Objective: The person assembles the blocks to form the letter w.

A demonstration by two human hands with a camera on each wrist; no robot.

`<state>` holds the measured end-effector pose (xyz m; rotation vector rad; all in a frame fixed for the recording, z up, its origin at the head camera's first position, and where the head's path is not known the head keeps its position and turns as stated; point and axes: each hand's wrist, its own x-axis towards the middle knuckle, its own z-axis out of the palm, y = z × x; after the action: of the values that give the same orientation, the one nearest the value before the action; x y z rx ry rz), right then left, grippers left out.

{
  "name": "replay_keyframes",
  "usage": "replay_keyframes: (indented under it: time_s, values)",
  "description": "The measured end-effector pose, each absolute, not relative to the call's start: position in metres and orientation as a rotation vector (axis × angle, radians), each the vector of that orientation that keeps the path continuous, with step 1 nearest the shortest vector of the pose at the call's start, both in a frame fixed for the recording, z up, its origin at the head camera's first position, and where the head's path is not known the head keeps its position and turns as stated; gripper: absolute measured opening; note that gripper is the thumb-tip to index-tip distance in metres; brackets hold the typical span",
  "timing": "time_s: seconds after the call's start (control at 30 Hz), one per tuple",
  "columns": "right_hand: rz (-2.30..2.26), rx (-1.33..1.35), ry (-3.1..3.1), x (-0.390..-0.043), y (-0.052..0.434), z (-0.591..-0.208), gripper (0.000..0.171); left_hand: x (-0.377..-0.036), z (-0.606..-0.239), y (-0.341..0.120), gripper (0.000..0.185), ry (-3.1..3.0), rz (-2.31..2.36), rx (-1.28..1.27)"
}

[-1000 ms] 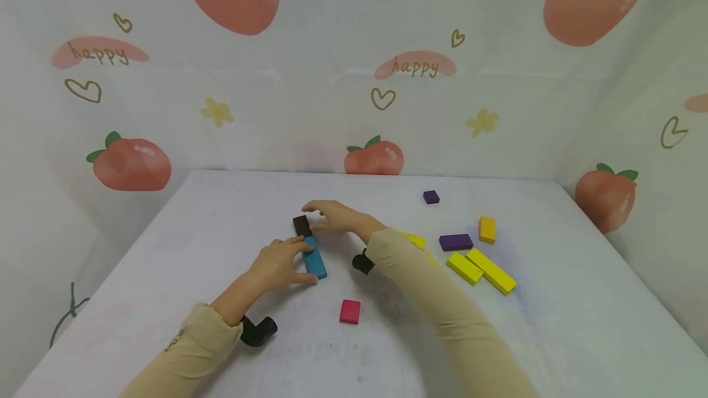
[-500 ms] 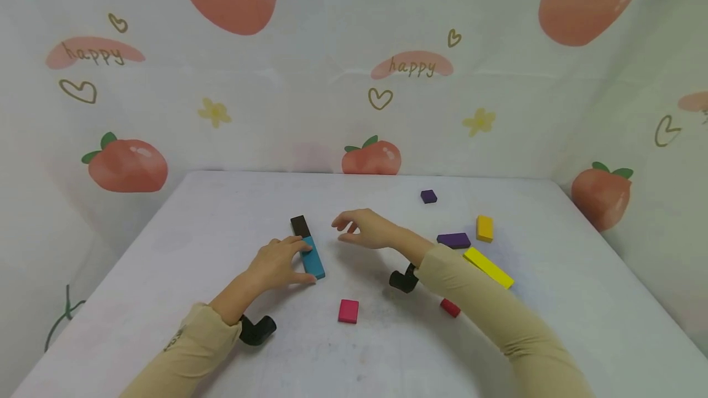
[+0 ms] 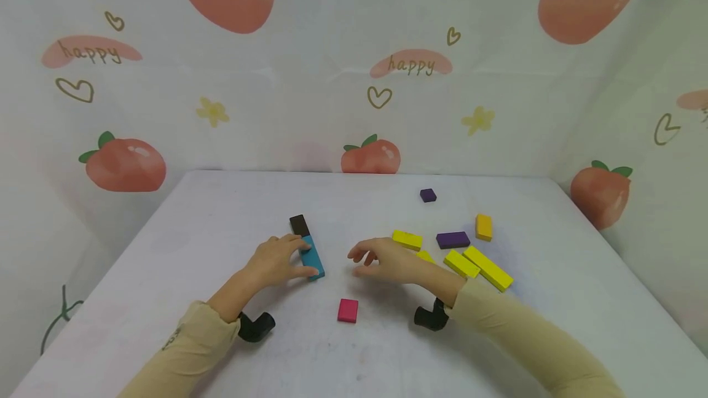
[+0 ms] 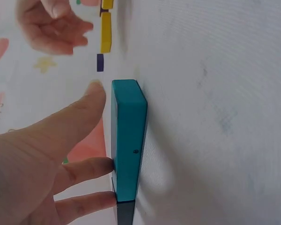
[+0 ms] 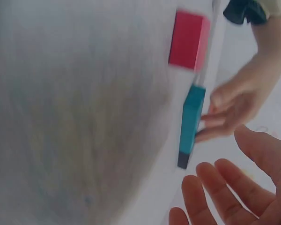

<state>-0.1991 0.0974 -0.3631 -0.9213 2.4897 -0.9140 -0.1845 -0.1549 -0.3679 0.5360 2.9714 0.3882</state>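
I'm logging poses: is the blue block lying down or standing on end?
Lying down: the blue block stretches lengthwise along the table.

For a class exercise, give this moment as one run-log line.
left hand: touches blue block | right hand: holds nothing | black block: end to end with blue block | red block: apart

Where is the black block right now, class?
In the head view, the black block lies left of centre, end to end with the blue block, at its far end.
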Motion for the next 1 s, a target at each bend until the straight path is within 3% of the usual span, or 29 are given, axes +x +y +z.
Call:
replay_keyframes:
  time_s: [0.6, 1.0]
  values:
    - [-0.808, -0.975, 2.456, -0.165, 0.097, -0.379, 0.042, -0.188, -0.372, -0.156, 0.057, 2.993, 0.464, 0.533]
    - [-0.790, -0.958, 2.477, -0.160, 0.093, -0.380, 0.038, -0.186, -0.371, -0.155, 0.058, 2.985, 0.465, 0.522]
